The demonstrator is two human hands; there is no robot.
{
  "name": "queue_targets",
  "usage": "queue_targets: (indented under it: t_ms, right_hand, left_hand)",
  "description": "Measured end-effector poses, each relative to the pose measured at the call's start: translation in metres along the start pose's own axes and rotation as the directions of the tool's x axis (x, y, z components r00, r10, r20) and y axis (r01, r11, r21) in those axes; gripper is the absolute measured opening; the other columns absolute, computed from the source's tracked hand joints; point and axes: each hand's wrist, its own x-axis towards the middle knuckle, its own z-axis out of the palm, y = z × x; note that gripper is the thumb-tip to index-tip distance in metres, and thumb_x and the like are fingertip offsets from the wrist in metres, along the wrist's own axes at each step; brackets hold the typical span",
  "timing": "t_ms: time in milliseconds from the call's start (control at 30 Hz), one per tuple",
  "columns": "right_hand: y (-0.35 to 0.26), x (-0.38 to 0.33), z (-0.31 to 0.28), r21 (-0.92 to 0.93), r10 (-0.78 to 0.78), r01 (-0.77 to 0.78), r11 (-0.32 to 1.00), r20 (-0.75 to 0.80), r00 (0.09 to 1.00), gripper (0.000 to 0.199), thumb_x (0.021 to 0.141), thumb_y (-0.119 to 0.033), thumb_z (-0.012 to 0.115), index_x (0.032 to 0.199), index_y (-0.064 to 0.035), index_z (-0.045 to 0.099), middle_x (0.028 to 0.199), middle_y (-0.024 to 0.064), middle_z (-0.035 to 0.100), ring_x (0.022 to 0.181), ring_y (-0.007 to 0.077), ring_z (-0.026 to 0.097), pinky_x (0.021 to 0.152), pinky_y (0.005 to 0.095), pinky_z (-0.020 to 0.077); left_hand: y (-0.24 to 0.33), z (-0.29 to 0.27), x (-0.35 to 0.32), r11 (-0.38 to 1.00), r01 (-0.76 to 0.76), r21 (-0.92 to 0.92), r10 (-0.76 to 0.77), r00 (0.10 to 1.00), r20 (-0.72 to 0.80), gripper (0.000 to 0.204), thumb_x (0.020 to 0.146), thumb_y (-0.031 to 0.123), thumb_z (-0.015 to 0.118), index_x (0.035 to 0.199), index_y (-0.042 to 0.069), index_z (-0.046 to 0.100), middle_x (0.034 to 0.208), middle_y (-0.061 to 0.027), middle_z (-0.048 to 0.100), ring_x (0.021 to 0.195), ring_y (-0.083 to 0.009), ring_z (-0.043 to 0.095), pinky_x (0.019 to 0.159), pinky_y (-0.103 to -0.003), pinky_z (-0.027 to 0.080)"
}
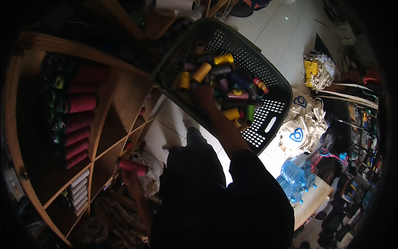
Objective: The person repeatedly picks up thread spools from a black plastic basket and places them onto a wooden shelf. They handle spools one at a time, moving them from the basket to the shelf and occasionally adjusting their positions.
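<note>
Mid-sort: left hand (129, 176) closed round a dark-red thread cone (132, 166) at 7 o'clock by the wooden cubby shelf (124, 95), right hand (205, 93) in the dark perforated plastic basket (269, 89) of mixed spools at 12 o'clock, grip unclear in shadow; shelving the cone probably comes next.

The picture is mostly dim. Light is seen at the top right, where the white floor tiles (286, 29) are lit brightly. The wooden shelf (120, 95) on the left is kept in deep shadow. The corners are blacked out, and straight edges are bent near the rim.
</note>
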Motion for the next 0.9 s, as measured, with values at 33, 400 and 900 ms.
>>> queue_targets:
  t_ms: [33, 400, 900]
  right_hand:
    - [0.001, 0.004, 0.012, 0.022, 0.047, -0.048, 0.999, 0.007, 0.999, 0.044, 0.086, -0.048, 0.055, 0.104, -0.0106, 0.07, 0.098, 0.0134, 0.07, 0.096, 0.0302, 0.067, 0.086, 0.045, 0.049]
    - [0.05, -0.037, -0.012, 0.305, 0.162, -0.104, 0.947, -0.171, 0.972, 0.061, 0.076, -0.049, 0.07, 0.115, -0.0031, 0.062, 0.113, 0.021, 0.063, 0.107, 0.0363, 0.061, 0.09, 0.0457, 0.0495]
    - [-0.071, -0.164, -0.087, 0.664, -0.218, 0.47, 0.582, -0.429, 0.876, 0.029, 0.084, -0.009, 0.068, 0.111, -0.0041, 0.059, 0.093, 0.007, 0.061, 0.081, 0.0178, 0.059, 0.072, 0.0302, 0.0486]
  left_hand:
    - [0.002, 0.001, 0.0, 1.0, 0.016, 0.02, -0.016, 1.0, -0.002, 0.049, 0.093, 0.023, 0.062, 0.132, -0.003, 0.047, 0.116, -0.0105, 0.057, 0.102, -0.0175, 0.052, 0.094, -0.032, 0.04]
    - [-0.024, -0.009, 0.0, 0.993, -0.112, -0.023, 0.113, 0.993, 0.023, 0.047, 0.093, 0.019, 0.06, 0.131, -0.005, 0.047, 0.118, -0.0124, 0.058, 0.106, -0.0191, 0.054, 0.096, -0.032, 0.041]
    - [0.027, -0.046, -0.023, 0.858, -0.269, -0.438, 0.187, 0.957, -0.222, 0.045, 0.087, 0.013, 0.069, 0.126, 0.004, 0.049, 0.112, -0.0093, 0.06, 0.103, -0.0182, 0.059, 0.089, -0.035, 0.049]
